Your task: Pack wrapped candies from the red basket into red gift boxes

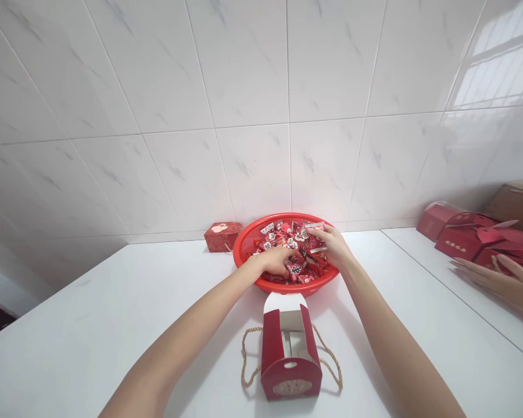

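Note:
A red plastic basket [243, 251] holds a heap of small red wrapped candies [283, 229], some with white labels. My left hand [279, 261] reaches in from the left, its fingers curled down on a wrapped candy [295, 269]; the fingertips are partly hidden. At the basket's right side, my right hand [336, 245] pinches a pink-and-white candy packet [314, 226] between thumb and fingers. In front of the basket stands a dark red gift box [291, 377] with its top open. Its white-lined far flap leans towards the basket, and twine handles lie out on both sides.
A closed red box [221, 238] stands behind the basket on the left, near the tiled wall [253, 168]. Several red boxes [459, 242] and a brown cardboard box [514, 203] crowd the right. Another person's hand [501, 284] is beside them on the white table [113, 313].

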`<state>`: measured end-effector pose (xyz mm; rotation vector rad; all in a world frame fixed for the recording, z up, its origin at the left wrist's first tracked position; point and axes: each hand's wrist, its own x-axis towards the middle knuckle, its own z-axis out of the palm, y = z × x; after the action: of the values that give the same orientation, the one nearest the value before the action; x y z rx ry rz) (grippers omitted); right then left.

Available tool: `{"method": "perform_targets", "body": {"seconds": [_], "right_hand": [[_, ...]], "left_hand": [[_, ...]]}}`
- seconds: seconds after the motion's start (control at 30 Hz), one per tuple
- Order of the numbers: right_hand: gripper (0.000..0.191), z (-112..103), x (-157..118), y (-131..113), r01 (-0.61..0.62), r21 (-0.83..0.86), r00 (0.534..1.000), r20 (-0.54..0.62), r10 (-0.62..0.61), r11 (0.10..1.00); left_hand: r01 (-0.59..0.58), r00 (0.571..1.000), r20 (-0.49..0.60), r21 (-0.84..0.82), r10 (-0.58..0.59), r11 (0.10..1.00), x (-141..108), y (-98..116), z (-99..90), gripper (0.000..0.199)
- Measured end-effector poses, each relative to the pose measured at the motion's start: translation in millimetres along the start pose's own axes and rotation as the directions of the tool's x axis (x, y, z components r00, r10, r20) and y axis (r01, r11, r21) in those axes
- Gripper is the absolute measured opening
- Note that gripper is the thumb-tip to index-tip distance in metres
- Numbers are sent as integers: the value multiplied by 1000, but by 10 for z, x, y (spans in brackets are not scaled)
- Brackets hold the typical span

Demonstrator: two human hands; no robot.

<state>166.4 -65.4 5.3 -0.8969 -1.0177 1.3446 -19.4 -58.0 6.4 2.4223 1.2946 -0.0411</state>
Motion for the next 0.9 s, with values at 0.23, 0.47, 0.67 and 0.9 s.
{"method": "perform_targets", "body": {"seconds": [0.23,0.47,0.67,0.9], "right_hand": [[28,-11,27,19,14,12,1000,2,-14,1000],[31,-14,30,17,28,15,1000,-2,-28,999],[30,-14,27,13,28,20,1000,0,-28,999],[28,-8,20,6,28,5,1000,0,-28,1000]], "left_hand": [[10,950,-306,-181,-66,983,17,-81,-48,33],[33,955,-281,-220,-96,975,12,-57,-80,40],[26,953,-288,-237,-96,971,22,-94,-67,38],[32,871,-479,-159,-106,987,18,-91,-85,36]]}}
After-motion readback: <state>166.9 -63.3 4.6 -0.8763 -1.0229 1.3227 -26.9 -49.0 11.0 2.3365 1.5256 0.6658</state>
